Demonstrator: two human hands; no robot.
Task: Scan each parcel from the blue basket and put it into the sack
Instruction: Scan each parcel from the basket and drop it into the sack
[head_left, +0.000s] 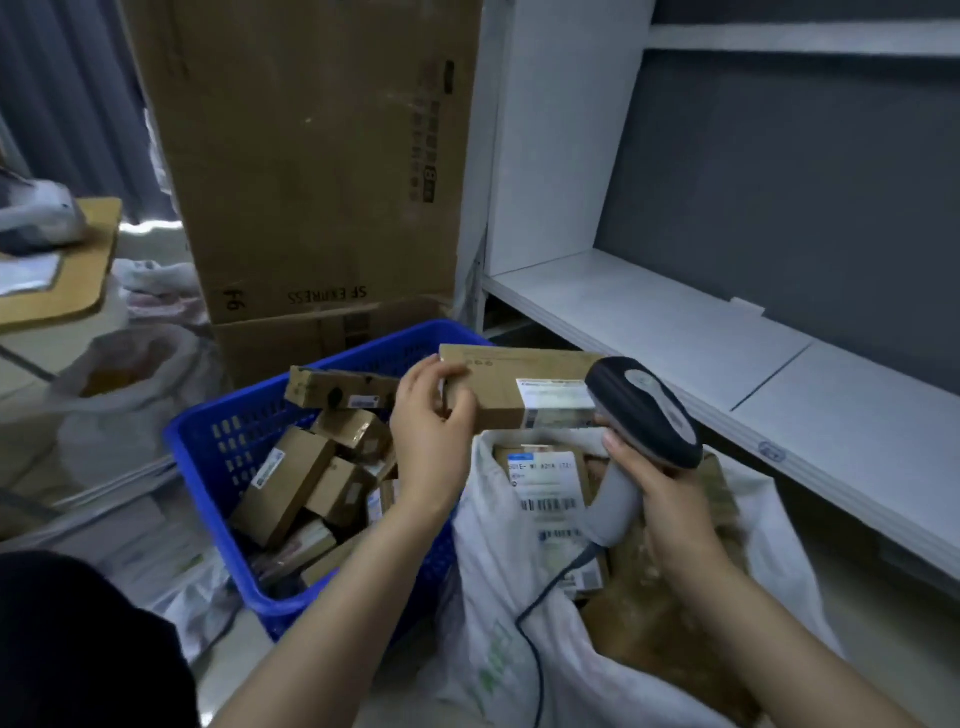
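Parcels (548, 486) with barcode labels facing up lie inside the white sack (493, 623), which sits open nearest the camera, right of centre. Brown material fills the sack's right side, too blurred to say whether it is more parcels or padding.

Above the sack's mouth the right hand (662, 501) is wrapped round the grey handle of a scanner (649, 410), whose dark head points left. Its cable (535, 639) trails down over the sack's near edge.

Just left of the scanner head, the left hand (431, 415) holds a flat box (498, 395) by its left end, with the thumb on the near face and the fingers curled over the top. This box is held level in the air above the sack's far edge, beside the basket. The white label at its right end sits directly in front of the scanner.

Left of the sack and touching it stands the blue basket (208, 436), filled with small cardboard boxes (283, 483) lying at all angles. A long box (337, 389) rests tilted at the basket's far side.

Behind the basket two big cartons (311, 156) are stacked, the upper one printed SF EXPRESS upside down. A second sack (119, 384) slumps at the left, and a white shelf (649, 322) runs along the right wall.
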